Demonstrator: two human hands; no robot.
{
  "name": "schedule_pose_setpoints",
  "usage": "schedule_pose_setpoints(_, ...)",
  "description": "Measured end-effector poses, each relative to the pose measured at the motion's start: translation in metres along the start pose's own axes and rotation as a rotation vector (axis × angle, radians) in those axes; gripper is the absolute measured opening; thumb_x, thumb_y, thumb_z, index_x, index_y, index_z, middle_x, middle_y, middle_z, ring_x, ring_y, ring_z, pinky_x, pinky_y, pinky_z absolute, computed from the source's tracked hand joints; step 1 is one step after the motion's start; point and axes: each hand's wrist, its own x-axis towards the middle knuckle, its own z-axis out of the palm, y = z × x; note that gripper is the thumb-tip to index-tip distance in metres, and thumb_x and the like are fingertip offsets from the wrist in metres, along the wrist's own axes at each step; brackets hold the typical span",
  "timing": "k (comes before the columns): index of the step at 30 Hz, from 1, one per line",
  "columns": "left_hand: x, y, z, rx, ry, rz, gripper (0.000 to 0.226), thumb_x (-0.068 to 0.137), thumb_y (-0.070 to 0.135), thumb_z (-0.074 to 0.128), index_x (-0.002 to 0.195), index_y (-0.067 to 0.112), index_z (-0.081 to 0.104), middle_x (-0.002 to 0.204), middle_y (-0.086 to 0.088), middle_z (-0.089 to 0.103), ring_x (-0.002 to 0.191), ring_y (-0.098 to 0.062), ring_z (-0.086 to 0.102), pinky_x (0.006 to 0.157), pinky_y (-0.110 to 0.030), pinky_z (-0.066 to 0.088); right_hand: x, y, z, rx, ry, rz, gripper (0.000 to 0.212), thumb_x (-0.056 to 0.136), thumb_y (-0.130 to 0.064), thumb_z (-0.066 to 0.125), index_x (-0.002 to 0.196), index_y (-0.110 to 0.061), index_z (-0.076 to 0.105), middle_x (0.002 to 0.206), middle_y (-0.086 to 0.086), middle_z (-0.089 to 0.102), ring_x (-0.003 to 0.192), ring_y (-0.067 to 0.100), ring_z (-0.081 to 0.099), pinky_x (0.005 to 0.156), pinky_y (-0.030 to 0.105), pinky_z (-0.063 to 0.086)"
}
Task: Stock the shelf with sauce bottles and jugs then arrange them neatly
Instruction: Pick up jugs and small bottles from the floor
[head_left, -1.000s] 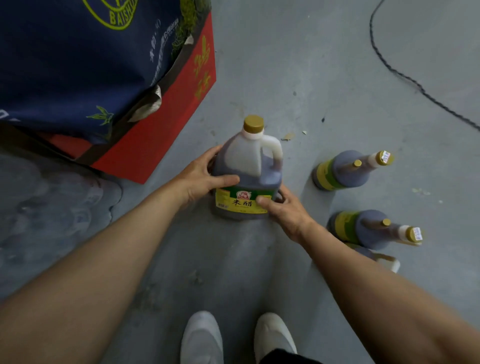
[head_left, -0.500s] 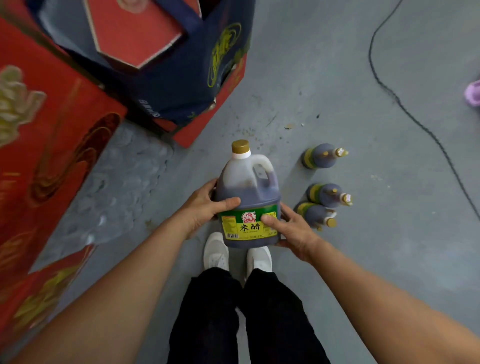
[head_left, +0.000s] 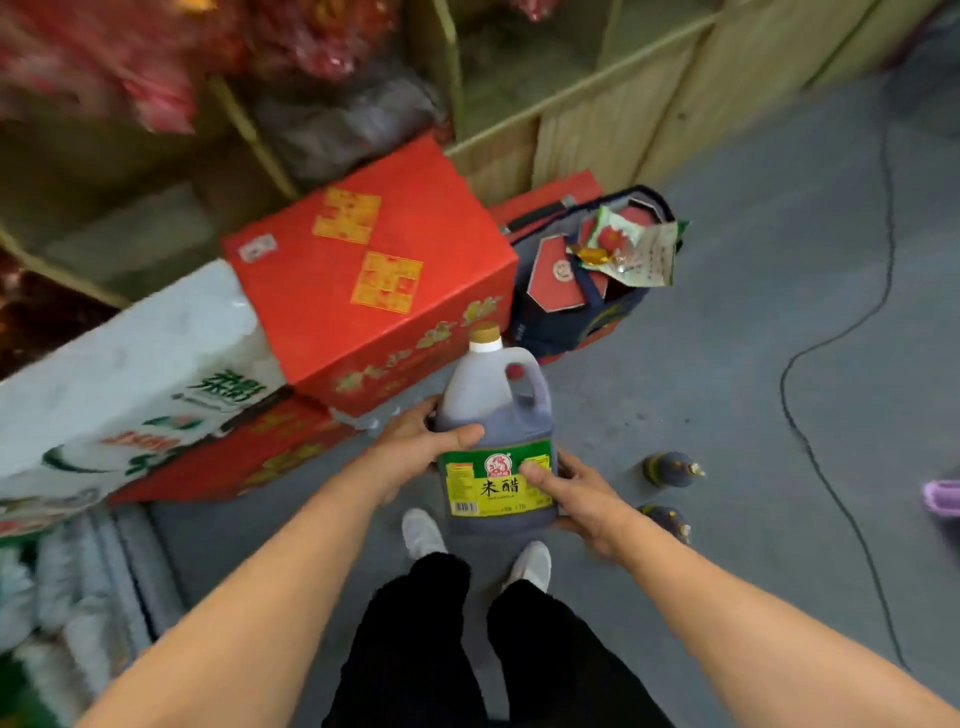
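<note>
Both hands clasped the dark plastic vinegar jug (head_left: 496, 441) upright above the feet: left hand (head_left: 415, 447) high, right hand (head_left: 576, 493) low (wooden shelf (head_left: 597, 124) far ahead).

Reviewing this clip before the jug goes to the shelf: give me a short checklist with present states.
1. Both hands on the jug: ok, left hand grips its shoulder, right hand its label side.
2. Cap on: ok.
3. Jug upright: ok.
4. Shelf space free: cannot tell, blurred.
5. Path clear: not ok, red box stands between.
6. Floor bottles clear of the feet: ok.
</note>
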Motion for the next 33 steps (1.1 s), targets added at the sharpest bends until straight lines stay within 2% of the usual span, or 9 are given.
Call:
schedule_pose_setpoints(3, -0.056, 0.014, -0.04, -0.075, 0.111, 0.071, 0.039, 0.079, 0.041, 0.081, 0.111, 0.04, 0.058, 0.11, 0.019, 0.069, 0.101, -0.009, 0.065, 0.081, -0.033, 0.053, -0.021, -0.039, 0.045, -0.145, -0.086, -0.053, 0.063, 0.077, -0.047, 0.081, 0.131, -0.025, 0.059, 0.116, -0.005, 0.074, 0.099, 0.014, 0.074, 0.082, 0.036, 0.061)
schedule_pose_setpoints(6, -0.1, 0.018, -0.086, -0.104, 0.23, 0.11, 0.05, 0.076, 0.045, 0.083, 0.118, 0.036, 0.059, 0.111, 0.015, 0.07, 0.102, -0.012, 0.065, 0.088, -0.039, 0.052, -0.03, -0.067, 0.093, -0.269, -0.129, -0.113, 0.09, 0.063, -0.06, 0.088, 0.138, -0.024, 0.054, 0.12, -0.004, 0.073, 0.099, 0.013, 0.074, 0.075, 0.035, 0.062)
schedule_pose_setpoints(10, -0.156, 0.014, -0.154, -0.181, 0.37, 0.171, 0.051, 0.072, 0.043, 0.086, 0.115, 0.031, 0.062, 0.111, 0.008, 0.072, 0.099, -0.013, 0.068, 0.087, -0.037, 0.056, -0.059, -0.103, 0.177, -0.363, -0.226, -0.207, 0.033, 0.088, -0.04, 0.074, 0.117, -0.03, 0.064, 0.1, -0.012, 0.077, 0.082, 0.006, 0.075, 0.057, 0.025, 0.056)
schedule_pose_setpoints(13, -0.204, 0.008, -0.205, -0.221, 0.471, 0.224, 0.051, 0.075, 0.04, 0.084, 0.12, 0.028, 0.062, 0.11, 0.006, 0.072, 0.097, -0.013, 0.068, 0.073, -0.026, 0.052, -0.078, -0.121, 0.244, -0.433, -0.317, -0.266, 0.047, 0.08, -0.051, 0.075, 0.122, -0.034, 0.063, 0.107, -0.011, 0.077, 0.094, 0.011, 0.075, 0.068, 0.032, 0.059)
schedule_pose_setpoints(16, -0.249, -0.01, -0.259, -0.25, 0.551, 0.233, 0.05, 0.07, 0.045, 0.086, 0.113, 0.03, 0.065, 0.11, 0.005, 0.074, 0.099, -0.016, 0.069, 0.082, -0.035, 0.056, -0.09, -0.13, 0.314, -0.469, -0.413, -0.298, 0.06, 0.069, -0.053, 0.075, 0.122, -0.031, 0.063, 0.107, -0.007, 0.077, 0.095, 0.013, 0.075, 0.068, 0.035, 0.061)
schedule_pose_setpoints(20, -0.308, -0.043, -0.324, -0.255, 0.702, 0.25, 0.068, 0.066, 0.053, 0.086, 0.125, 0.028, 0.063, 0.112, 0.006, 0.073, 0.1, -0.014, 0.07, 0.086, -0.037, 0.057, -0.101, -0.133, 0.408, -0.545, -0.538, -0.349, 0.055, 0.074, -0.053, 0.074, 0.124, -0.032, 0.063, 0.109, -0.007, 0.077, 0.098, 0.014, 0.074, 0.079, 0.042, 0.062)
schedule_pose_setpoints(26, -0.396, -0.089, -0.388, -0.332, 1.006, 0.274, 0.047, 0.071, 0.044, 0.086, 0.11, 0.025, 0.068, 0.102, 0.009, 0.074, 0.083, -0.002, 0.069, 0.068, -0.021, 0.055, -0.115, -0.121, 0.543, -0.586, -0.72, -0.436, 0.03, 0.095, -0.025, 0.066, 0.123, -0.019, 0.065, 0.108, 0.004, 0.077, 0.085, 0.013, 0.076, 0.059, 0.022, 0.056)
schedule_pose_setpoints(29, -0.44, -0.109, -0.42, -0.303, 1.165, 0.245, 0.045, 0.07, 0.047, 0.085, 0.107, 0.026, 0.07, 0.105, 0.009, 0.074, 0.083, 0.002, 0.067, 0.066, -0.018, 0.052, -0.127, -0.114, 0.609, -0.584, -0.821, -0.466, 0.03, 0.091, -0.026, 0.068, 0.121, -0.021, 0.068, 0.107, 0.004, 0.077, 0.088, 0.017, 0.076, 0.063, 0.025, 0.058)
schedule_pose_setpoints(33, -0.487, -0.125, -0.459, -0.285, 1.354, 0.193, 0.058, 0.07, 0.053, 0.084, 0.116, 0.022, 0.068, 0.11, 0.007, 0.071, 0.093, -0.009, 0.067, 0.081, -0.029, 0.055, -0.144, -0.114, 0.69, -0.612, -0.974, -0.479, 0.045, 0.077, -0.039, 0.072, 0.119, -0.023, 0.069, 0.107, 0.004, 0.077, 0.095, 0.021, 0.075, 0.071, 0.032, 0.059)
